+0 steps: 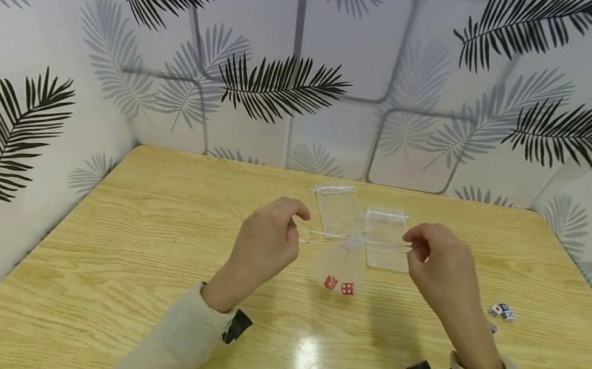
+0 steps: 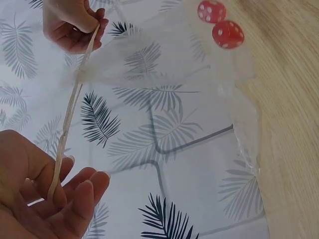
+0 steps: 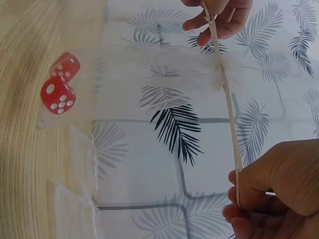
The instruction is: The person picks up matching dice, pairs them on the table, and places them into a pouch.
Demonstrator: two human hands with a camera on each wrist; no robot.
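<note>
A small sheer drawstring bag point(image 1: 338, 265), gathered shut at its neck, hangs between my two hands over the table. Two red dice with white dots point(image 3: 58, 94) lie at its bottom. The pale drawstring point(image 2: 69, 117) runs taut to both sides of the neck. My left hand point(image 1: 270, 236) pinches one end between thumb and fingers, the other fingers loosely bent in the left wrist view. On the opposite side, my right hand point(image 1: 443, 265) pinches the other end, its fingers curled in the right wrist view.
Two flat sheer bags point(image 1: 332, 210) lie behind the hanging one on the wooden table point(image 1: 160, 224). Several white dice point(image 1: 506, 313) with blue and red marks sit at the right, beyond my right wrist. A leaf-patterned covering point(image 1: 345, 44) stands along the table's back and sides.
</note>
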